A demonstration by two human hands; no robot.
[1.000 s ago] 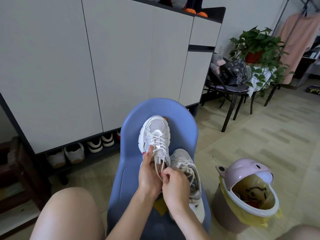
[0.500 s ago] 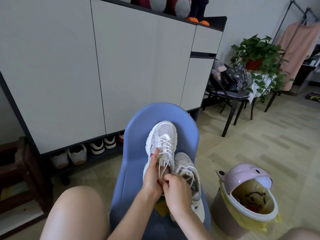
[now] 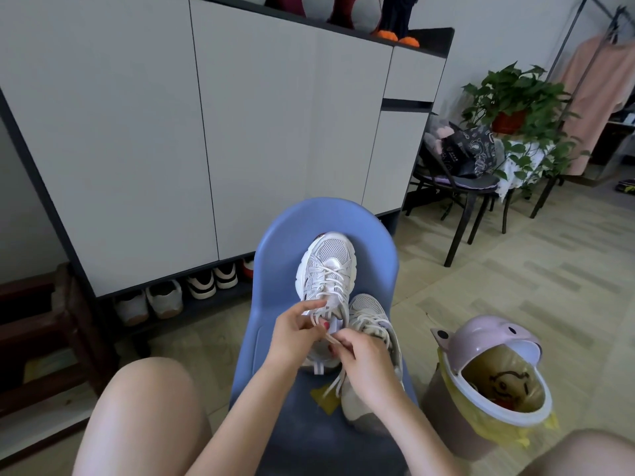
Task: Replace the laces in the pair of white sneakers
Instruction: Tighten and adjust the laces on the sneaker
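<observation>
**Two hands at the top of the far sneaker's lacing**

Head view, the only one I have: both white sneakers sit on the blue chair in front of me. The left sneaker stands further back with its toe toward the chair's backrest, and the right sneaker lies just beside it, nearer to me. My left hand rests at the tongue end of the far shoe, fingers curled around the lace where it leaves the upper eyelets, forefinger stretched across. My right hand is touching it, thumb and fingers pinching a loose strand of the same lace, as far as I can tell; the fingertips overlap, so the exact hold is hard to read.

I judge this to be the unlacing step: the old lace is still criss-crossed down the whole shoe, so the job is barely begun. The next move calls for freeing the top crossing and drawing the strand out of its eyelet without dragging the shoe off the seat.

Around me: a pink-lidded bin with a yellow liner stands close on the right, a white cabinet with shoes beneath it behind, a dark chair and potted plant further off. The near sneaker's loose laces trail under my right wrist and could snag.
</observation>
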